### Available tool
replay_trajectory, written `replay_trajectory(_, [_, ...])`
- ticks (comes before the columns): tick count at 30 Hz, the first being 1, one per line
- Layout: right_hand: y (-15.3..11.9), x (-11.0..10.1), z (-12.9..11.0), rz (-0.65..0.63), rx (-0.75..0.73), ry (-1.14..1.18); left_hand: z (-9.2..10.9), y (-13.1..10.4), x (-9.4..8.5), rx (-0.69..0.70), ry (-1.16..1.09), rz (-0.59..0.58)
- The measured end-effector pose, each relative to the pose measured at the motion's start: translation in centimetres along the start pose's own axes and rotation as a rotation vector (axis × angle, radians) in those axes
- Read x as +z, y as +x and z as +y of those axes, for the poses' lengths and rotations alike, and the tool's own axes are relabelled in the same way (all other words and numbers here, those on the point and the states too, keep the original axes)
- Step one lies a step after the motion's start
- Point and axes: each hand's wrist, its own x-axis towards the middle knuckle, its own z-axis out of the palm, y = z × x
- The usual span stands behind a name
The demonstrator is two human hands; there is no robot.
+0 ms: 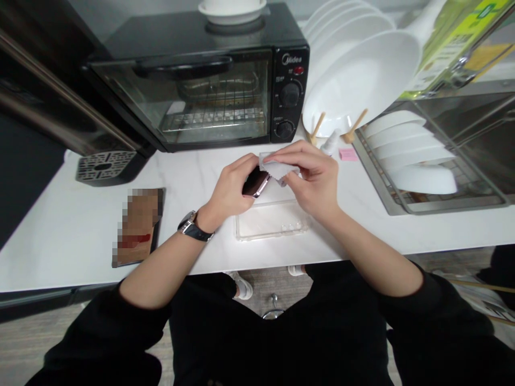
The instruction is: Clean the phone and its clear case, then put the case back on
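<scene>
My left hand [231, 187] is closed around a dark smartphone [256, 183], holding it tilted above the counter. Pinched in my right hand [311, 174] is a thin grey cleaning cloth [277, 168] with a zigzag edge, which overlaps the upper right end of the phone. My left fingers and the cloth hide part of the phone. Below both hands a clear phone case [269, 222] lies flat on the counter. Just beyond my right hand stands a small white bottle [330, 143], partly covered by my fingers.
A black toaster oven [193, 102] stands at the back of the white counter [193, 155]. White plates [358, 80] lean in a rack on the right, near bowls in a metal dish rack [386, 198]. A tablet-like slab [139, 225] lies left; a pink note [348, 155] is by the bottle.
</scene>
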Motion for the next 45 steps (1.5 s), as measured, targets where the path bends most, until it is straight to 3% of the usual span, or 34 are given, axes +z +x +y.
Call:
replay_trajectory(7, [-0.2, 0.1, -0.1, -0.017, -0.014, -0.008, 0.2, 0.1, -0.1, -0.057, -0.003, -0.033])
replay_trajectory(13, [-0.8, 1.0, -1.0, -0.193, -0.226, 0.031, 0.2, 0.1, -0.2, -0.089, -0.177, -0.029])
replay_trajectory(18, [-0.9, 1.6, -0.8, -0.211, -0.334, 0.018, -0.1, 0.1, -0.2, -0.083, -0.208, -0.038])
replay_trajectory(26, [-0.6, 0.8, -0.7, -0.166, -0.260, 0.001, 0.3, 0.2, -0.2, -0.067, -0.148, 0.006])
replay_trajectory(32, [0.0, 0.0, -0.4, -0.031, -0.176, -0.009, 0.5, 0.2, -0.3, 0.061, -0.013, 0.072])
replay_trajectory(37, [-0.1, 0.0, -0.7, -0.019, -0.143, -0.038, 0.3, 0.1, -0.3, 0.054, 0.010, 0.046])
replay_trajectory(41, [-0.4, 0.3, -0.9, -0.108, -0.204, -0.042, 0.4, 0.1, -0.4, 0.006, -0.057, 0.021])
replay_trajectory(45, [-0.9, 1.1, -0.8, -0.203, -0.373, -0.016, 0.6, 0.2, -0.6, -0.065, -0.137, -0.013])
